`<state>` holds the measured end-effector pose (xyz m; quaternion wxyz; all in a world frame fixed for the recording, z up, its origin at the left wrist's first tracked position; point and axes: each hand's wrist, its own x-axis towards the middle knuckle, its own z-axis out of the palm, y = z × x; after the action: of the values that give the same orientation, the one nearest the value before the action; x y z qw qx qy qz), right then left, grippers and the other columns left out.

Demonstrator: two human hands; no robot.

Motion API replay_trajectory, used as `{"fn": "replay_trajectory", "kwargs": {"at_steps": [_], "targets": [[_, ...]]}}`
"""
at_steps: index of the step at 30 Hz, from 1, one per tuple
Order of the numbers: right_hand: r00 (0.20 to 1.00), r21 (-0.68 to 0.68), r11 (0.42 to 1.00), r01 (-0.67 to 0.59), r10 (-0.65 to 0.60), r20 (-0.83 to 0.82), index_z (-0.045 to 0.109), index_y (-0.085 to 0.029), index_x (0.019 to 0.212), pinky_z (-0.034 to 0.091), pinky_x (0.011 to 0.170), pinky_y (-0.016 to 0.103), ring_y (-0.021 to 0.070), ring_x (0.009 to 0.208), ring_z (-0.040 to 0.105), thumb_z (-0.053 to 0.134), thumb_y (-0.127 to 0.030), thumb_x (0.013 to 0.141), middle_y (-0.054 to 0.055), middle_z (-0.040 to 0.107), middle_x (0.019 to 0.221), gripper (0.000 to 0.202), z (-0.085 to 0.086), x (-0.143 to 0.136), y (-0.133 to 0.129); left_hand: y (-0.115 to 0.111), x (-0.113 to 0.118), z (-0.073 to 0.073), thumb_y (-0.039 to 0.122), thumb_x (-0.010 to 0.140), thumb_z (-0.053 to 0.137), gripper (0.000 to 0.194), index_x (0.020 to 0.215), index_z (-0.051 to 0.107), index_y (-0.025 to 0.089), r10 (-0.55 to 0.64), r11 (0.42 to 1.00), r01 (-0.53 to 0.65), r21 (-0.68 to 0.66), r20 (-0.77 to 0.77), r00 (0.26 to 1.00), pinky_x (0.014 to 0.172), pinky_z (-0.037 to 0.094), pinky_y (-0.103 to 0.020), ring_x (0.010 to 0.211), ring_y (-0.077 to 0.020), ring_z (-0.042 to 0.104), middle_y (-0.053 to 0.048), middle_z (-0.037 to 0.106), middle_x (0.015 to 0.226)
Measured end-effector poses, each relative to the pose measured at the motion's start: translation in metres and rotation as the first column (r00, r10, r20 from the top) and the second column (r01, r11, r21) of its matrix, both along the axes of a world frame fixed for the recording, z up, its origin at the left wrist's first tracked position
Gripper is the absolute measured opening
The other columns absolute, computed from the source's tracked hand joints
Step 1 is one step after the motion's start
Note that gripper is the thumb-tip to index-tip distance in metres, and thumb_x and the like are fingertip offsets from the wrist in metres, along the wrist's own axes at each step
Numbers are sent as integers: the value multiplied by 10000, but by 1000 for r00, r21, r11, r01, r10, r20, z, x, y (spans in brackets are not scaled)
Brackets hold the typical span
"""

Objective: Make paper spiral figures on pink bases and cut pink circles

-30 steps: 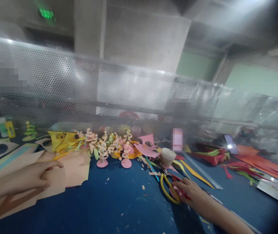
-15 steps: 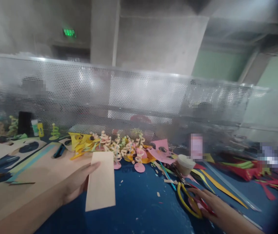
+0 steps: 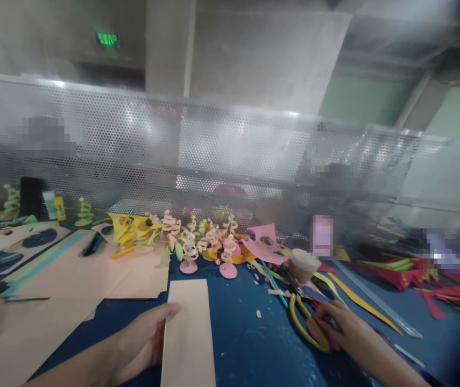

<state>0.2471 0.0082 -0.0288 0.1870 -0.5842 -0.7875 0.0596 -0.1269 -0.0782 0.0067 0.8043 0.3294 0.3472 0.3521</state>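
My left hand [image 3: 144,338] is closed on a pale peach paper strip [image 3: 188,336], thumb on its front near the upper left edge. My right hand [image 3: 332,325] has its fingers curled at the scissors with yellow handles [image 3: 308,325], right of the strip. Something red shows between these fingers, too blurred to make out. A whitish cup [image 3: 304,265] stands just beyond the scissors. Curled paper figures on pink round bases [image 3: 228,270] stand behind the strip.
Peach sheets [image 3: 64,274] lie at the left, with glue sticks [image 3: 59,208] behind. Yellow scraps [image 3: 127,228], a pink cut-out [image 3: 264,244] and red paper [image 3: 399,274] lie toward the back. A perforated metal screen [image 3: 230,145] borders the blue table [image 3: 241,344].
My left hand has moved right and down with the peach strip, uncovering more of the sheets. My right hand's fingers have drawn closer together at the scissors. The view has shifted slightly.
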Motion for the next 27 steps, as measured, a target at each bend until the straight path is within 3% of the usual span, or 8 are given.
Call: {"fn": "replay_trajectory", "kwargs": {"at_steps": [5,11,15,20,27], "targets": [[999,-39,999,36,-35,41,538,-220,640,463,677,318,206,694,594,408,-268,750,66,588,724,177,8,-2,-3,0,0,5,381,757,562,378,991,642,95,-19,999,18,-39,-32,999,926,390,-350,1050,-285,561,-119,688,1001],[998,-73,996,40,-36,58,568,-207,731,457,642,299,185,656,577,427,-274,762,37,560,726,159,12,-3,-6,2,2,3,372,727,604,362,960,655,99,-1,997,-1,-71,-28,1000,911,406,-367,1021,-298,580,-115,707,946],[999,-57,998,16,-13,45,560,-206,837,452,694,311,191,725,569,419,-296,779,45,552,782,177,12,-4,-8,2,1,3,363,762,566,365,998,643,95,-7,999,5,-54,-33,999,927,395,-376,1041,-297,567,-123,692,990],[998,-82,997,-12,16,55,583,-189,754,449,684,293,185,711,572,435,-271,770,42,545,744,171,13,-7,-9,2,-1,0,356,791,532,370,1028,628,89,-15,998,15,-58,-2,1000,939,389,-377,1043,-288,568,-125,681,1020],[996,-114,993,-25,35,86,620,-167,909,451,707,310,187,720,590,400,-195,779,76,567,847,257,18,-9,-13,3,1,-2,354,775,554,376,1024,634,83,-3,999,3,-44,3,1000,913,415,-374,1016,-294,584,-126,688,1002]]}}
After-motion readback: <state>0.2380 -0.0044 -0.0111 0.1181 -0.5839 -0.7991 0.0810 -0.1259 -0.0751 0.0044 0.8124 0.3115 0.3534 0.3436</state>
